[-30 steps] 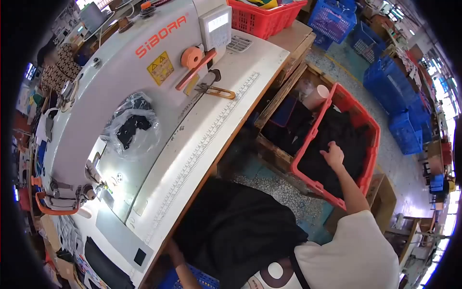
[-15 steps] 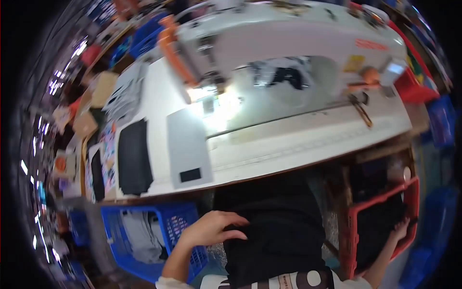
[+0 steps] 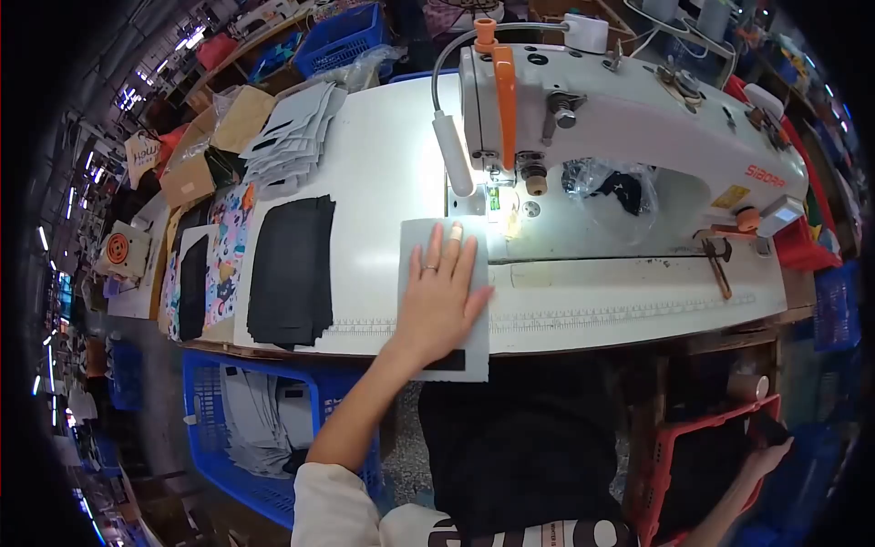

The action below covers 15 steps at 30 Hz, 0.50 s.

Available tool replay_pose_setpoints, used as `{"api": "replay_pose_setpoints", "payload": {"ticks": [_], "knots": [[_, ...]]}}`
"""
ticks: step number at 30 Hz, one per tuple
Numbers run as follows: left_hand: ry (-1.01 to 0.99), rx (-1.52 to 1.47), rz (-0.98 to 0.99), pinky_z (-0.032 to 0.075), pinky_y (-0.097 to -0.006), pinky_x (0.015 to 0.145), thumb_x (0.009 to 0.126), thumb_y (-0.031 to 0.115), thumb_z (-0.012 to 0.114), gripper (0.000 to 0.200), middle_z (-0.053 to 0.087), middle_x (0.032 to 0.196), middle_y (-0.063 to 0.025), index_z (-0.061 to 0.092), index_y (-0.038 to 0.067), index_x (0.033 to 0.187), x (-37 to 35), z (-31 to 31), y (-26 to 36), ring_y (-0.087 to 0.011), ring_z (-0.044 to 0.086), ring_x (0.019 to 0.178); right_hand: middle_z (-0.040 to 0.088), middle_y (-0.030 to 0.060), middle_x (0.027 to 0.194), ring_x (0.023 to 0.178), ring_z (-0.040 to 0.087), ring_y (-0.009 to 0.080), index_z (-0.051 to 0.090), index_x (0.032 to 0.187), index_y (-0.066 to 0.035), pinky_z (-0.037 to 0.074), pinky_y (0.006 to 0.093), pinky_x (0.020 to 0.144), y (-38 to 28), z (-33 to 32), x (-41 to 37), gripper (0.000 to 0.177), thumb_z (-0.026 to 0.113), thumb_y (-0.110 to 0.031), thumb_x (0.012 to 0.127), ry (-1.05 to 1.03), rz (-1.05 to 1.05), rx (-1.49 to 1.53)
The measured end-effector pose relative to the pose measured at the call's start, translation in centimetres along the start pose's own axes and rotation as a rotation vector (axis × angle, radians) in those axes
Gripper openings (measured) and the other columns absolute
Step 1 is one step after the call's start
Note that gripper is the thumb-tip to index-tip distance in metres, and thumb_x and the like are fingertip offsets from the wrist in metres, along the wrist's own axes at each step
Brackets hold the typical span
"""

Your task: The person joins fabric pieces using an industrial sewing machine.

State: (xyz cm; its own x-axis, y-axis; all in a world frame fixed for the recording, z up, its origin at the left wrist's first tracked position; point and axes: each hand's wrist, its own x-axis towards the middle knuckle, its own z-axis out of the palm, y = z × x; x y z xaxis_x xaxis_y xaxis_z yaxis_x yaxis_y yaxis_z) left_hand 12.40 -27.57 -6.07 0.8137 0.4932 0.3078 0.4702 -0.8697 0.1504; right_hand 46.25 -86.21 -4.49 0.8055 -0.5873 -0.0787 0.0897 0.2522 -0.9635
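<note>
L hand (image 3: 442, 296) flat, fingers (image 3: 436, 248) spread; R hand (image 3: 764, 459) low.

One sewing machine (image 3: 638, 118). One grey panel (image 3: 415, 255), near. One black fabric stack (image 3: 292, 269), left. One red crate (image 3: 658, 456), near right. Two blue crates sure: near-left blue crate (image 3: 202, 428), far blue crate (image 3: 342, 27). Perhaps third at right edge, blurred.

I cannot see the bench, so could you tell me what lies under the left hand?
A grey panel lies flat on the white table under the left hand; its middle is covered, so anything there is hidden.
</note>
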Motion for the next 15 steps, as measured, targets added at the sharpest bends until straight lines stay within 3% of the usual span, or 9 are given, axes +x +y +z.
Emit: {"api": "replay_pose_setpoints", "payload": {"ticks": [3,5,6,8,9,11,12,13,15], "knots": [[-0.037,-0.046,-0.014,0.022,-0.0586,0.122,0.101,0.034,0.064,0.065,0.035,0.161,-0.0261,0.044,-0.001,0.151,-0.3,-0.4,2.1,-0.0452,0.024,0.154,0.059,0.0006,0.077,0.062,0.048,0.0097,0.067,0.112,-0.004,0.039,0.0260,0.055,0.7,0.9,0.7,0.041,0.048,-0.040,0.111,-0.106,0.056,-0.061],[-0.054,-0.079,-0.025,0.021,-0.0581,0.123,0.102,0.032,0.063,0.063,0.033,0.163,-0.0248,0.043,0.001,0.153,-0.4,-0.9,3.0,-0.0441,0.022,0.155,0.063,0.0003,0.078,0.060,0.050,0.0079,0.067,0.107,-0.005,0.039,0.0227,0.054,2.0,0.6,1.4,0.040,0.051,-0.041,0.111,-0.479,0.154,-0.062],[0.010,-0.051,-0.003,0.027,-0.0566,0.119,0.102,0.034,0.061,0.061,0.040,0.157,-0.0248,0.044,0.001,0.152,-0.3,-1.2,3.1,-0.0436,0.031,0.149,0.064,0.0001,0.077,0.059,0.050,0.0069,0.067,0.107,-0.005,0.039,0.0211,0.054,2.5,0.9,1.4,0.039,0.053,-0.042,0.110,-0.794,0.193,-0.020],[0.130,0.017,0.043,0.039,-0.0537,0.112,0.104,0.037,0.057,0.058,0.053,0.144,-0.0247,0.047,0.002,0.149,-0.2,-2.3,3.4,-0.0427,0.050,0.136,0.062,0.0009,0.075,0.058,0.050,0.0070,0.066,0.105,-0.005,0.038,0.0227,0.053,2.4,7.7,-8.7,0.034,0.055,-0.036,0.110,-0.592,0.140,-0.127],[0.131,0.022,0.043,0.039,-0.0537,0.112,0.104,0.037,0.057,0.058,0.053,0.144,-0.0247,0.047,0.002,0.149,-0.3,-3.5,3.6,-0.0427,0.050,0.136,0.063,0.0021,0.075,0.060,0.053,0.0078,0.066,0.105,-0.004,0.041,0.0231,0.055,2.6,9.5,-13.3,0.029,0.059,-0.032,0.109,-0.696,0.080,-0.184],[-0.211,-0.566,-0.030,0.053,-0.0418,0.085,0.106,0.036,0.056,0.048,0.068,0.109,-0.0143,0.055,0.002,0.140,-1.0,-6.2,4.5,-0.0291,0.067,0.093,0.064,0.0057,0.081,0.066,0.058,0.0107,0.066,0.101,-0.003,0.047,0.0245,0.060,2.4,12.9,-23.4,0.019,0.066,-0.022,0.104,-0.883,-0.030,-0.253],[-0.219,-0.561,-0.037,0.053,-0.0418,0.085,0.106,0.036,0.056,0.048,0.068,0.109,-0.0143,0.055,0.002,0.140,-0.9,-7.0,5.1,-0.0291,0.067,0.093,0.066,0.0082,0.086,0.070,0.061,0.0127,0.068,0.097,-0.003,0.050,0.0255,0.063,2.0,14.6,-28.0,0.014,0.070,-0.016,0.100,-0.970,-0.082,-0.262],[-0.361,-0.932,-0.183,0.051,-0.0379,0.078,0.105,0.033,0.058,0.043,0.067,0.101,-0.0099,0.058,0.002,0.135,-0.7,-7.5,5.9,-0.0239,0.064,0.084,0.067,0.0093,0.094,0.074,0.063,0.0142,0.071,0.099,-0.003,0.053,0.0264,0.066,2.7,15.8,-30.8,0.007,0.072,-0.010,0.096,-1.154,-0.307,-0.206],[-0.629,-1.670,-0.491,0.049,-0.0301,0.064,0.104,0.028,0.062,0.033,0.065,0.084,-0.0011,0.065,0.002,0.125,0.0,-7.7,6.9,-0.0134,0.058,0.066,0.067,0.0114,0.108,0.083,0.067,0.0182,0.076,0.107,-0.005,0.057,0.0292,0.073,3.8,17.6,-34.7,0.018,0.073,-0.001,0.089,-1.469,-0.685,-0.129]]}}
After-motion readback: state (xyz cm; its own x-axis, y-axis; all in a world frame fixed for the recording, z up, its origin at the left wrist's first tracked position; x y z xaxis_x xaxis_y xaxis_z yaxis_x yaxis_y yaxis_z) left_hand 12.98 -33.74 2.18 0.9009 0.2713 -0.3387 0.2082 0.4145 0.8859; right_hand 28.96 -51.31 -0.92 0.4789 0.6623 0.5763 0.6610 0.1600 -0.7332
